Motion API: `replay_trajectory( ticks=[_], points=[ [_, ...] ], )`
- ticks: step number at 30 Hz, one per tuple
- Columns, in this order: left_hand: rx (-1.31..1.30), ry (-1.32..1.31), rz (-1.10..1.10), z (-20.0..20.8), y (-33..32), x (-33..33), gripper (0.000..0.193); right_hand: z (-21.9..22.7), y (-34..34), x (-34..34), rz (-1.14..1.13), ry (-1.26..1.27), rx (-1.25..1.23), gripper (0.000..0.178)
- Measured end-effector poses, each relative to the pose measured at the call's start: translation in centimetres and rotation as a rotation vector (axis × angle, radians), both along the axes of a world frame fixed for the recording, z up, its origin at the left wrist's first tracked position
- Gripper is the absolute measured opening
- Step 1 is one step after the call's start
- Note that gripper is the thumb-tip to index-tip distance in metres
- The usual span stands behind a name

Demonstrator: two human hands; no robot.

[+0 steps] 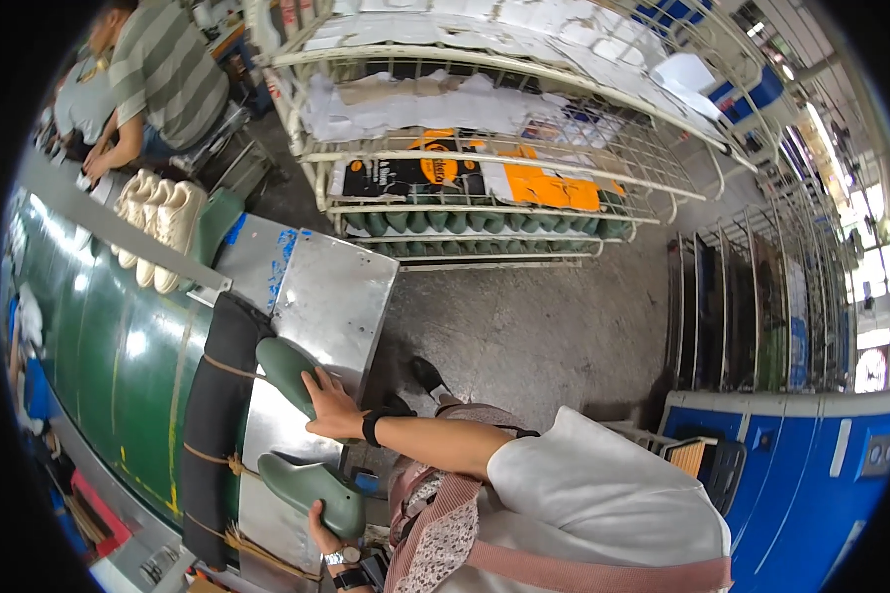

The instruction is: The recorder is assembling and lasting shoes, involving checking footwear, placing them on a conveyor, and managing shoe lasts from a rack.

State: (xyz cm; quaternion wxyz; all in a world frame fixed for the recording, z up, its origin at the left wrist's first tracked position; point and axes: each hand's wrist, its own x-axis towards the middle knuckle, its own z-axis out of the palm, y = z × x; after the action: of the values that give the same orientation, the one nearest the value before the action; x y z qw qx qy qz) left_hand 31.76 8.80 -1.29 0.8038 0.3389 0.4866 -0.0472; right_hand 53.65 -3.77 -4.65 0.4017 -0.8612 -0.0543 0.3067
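Observation:
Two dark green shoe lasts are at the metal-topped edge of the bench, beside a black padded roll [218,425] tied with cord. My right hand [334,407], with a black band at the wrist, lies over the heel end of the farther shoe last [285,368], its fingers spread along the side. My left hand [322,531], wearing a watch, grips the heel end of the nearer shoe last [311,494] from below. Only part of its fingers shows; the rest are hidden behind the last. Both toes point left, toward the padded roll.
A green conveyor belt [109,366] runs along the left. Cream sneakers [173,222] stand at its far end, near a person in a striped shirt [168,79]. Ahead is a wire rack [485,212] with rows of green lasts. A blue cabinet [771,474] stands at right.

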Motion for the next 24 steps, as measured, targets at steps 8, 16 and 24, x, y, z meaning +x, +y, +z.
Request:
replay_trajectory(
  ticks=[8,16,24],
  points=[
    [0.036,-0.020,-0.229,2.3,-2.0,5.4,0.058,5.0,-15.7,-3.3,-0.450,0.883,1.137,0.047],
    [-0.109,-0.130,-0.860,-0.2,-14.7,16.2,0.056,7.3,-32.8,-9.4,-0.917,0.790,1.433,0.067],
    [0.088,-0.178,-1.425,-1.8,-43.3,27.3,0.073,-2.1,-53.9,-9.5,-1.110,-0.374,0.335,0.095]
  ],
)
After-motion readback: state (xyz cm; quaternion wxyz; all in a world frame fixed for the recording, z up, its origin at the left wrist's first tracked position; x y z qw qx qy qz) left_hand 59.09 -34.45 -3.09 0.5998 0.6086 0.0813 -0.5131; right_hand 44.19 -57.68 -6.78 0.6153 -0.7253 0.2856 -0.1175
